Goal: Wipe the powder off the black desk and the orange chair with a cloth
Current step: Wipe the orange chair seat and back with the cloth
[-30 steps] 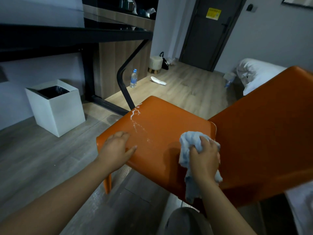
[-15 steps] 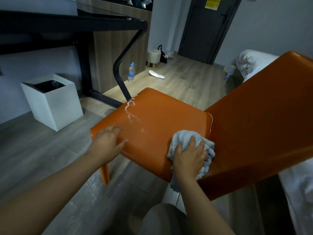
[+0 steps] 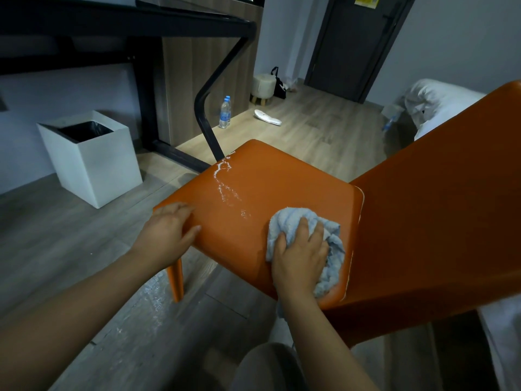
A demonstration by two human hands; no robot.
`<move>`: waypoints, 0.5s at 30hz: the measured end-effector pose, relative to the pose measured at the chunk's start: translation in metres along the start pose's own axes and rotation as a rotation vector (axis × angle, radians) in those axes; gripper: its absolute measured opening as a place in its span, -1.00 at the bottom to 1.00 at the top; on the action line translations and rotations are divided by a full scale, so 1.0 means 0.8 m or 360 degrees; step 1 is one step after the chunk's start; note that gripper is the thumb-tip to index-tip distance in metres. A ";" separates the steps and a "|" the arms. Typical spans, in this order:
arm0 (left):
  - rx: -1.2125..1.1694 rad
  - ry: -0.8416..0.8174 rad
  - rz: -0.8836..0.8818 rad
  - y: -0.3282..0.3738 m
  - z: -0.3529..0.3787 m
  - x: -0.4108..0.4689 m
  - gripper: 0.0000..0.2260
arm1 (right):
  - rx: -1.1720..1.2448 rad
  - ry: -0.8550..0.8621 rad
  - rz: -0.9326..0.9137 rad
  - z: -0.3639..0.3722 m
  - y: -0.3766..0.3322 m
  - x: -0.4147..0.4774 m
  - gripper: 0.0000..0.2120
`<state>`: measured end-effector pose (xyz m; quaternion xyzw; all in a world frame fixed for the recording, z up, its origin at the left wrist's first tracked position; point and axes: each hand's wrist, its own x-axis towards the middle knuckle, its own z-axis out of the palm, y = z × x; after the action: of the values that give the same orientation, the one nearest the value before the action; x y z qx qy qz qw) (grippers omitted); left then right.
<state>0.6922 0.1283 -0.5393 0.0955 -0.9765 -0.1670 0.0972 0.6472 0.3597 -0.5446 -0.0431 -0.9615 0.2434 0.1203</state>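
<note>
Midway through the chair step, judging by the layout: pressing a bunched light-blue terry cloth point(image 3: 293, 221) onto the rear part of the seat of the orange moulded chair point(image 3: 282, 182) with the right hand point(image 3: 298, 258), fingers spread and laid over the wad rather than clenched round it, one tail of fabric hanging off the near seat edge. Steadying the seat's near-left corner with the left hand point(image 3: 166, 235), fingers flat on top, thumb out along the edge, holding nothing. Not yet reached: a thin white powder trail point(image 3: 225, 187) running from the far seat edge toward the middle and ending just beside the cloth. Next, probably, sweeping the cloth forward and leftward across that trail with even pressure, gathering the powder into the folds instead of pushing it over the edge onto the grey wood-plank floor point(image 3: 70, 263), dusted with white specks beside the chair leg. No telling about the black desk point(image 3: 127, 21) beyond: top surface barely in sight at this angle. Counting up: one chair, one cloth, one desk, one powder trail on the seat, two hands; also one white square bin point(image 3: 93, 165) and one clear plastic water bottle point(image 3: 225, 112) on the floor.
</note>
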 end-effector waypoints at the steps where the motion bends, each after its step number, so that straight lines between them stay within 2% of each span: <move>1: -0.0002 0.0016 -0.0015 -0.003 0.000 0.001 -0.52 | -0.0003 -0.0003 -0.0004 0.002 -0.003 0.000 -0.42; 7: -0.0014 0.0078 -0.0162 -0.024 -0.001 0.009 -0.50 | -0.0005 -0.0028 -0.0069 0.016 -0.026 0.004 -0.42; 15: -0.0123 0.0130 -0.0122 -0.039 0.003 0.010 -0.48 | -0.0044 -0.0110 -0.0136 0.040 -0.073 0.020 -0.42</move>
<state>0.6884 0.0986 -0.5512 0.1356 -0.9602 -0.2041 0.1340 0.6225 0.2961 -0.5409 0.0048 -0.9693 0.2260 0.0965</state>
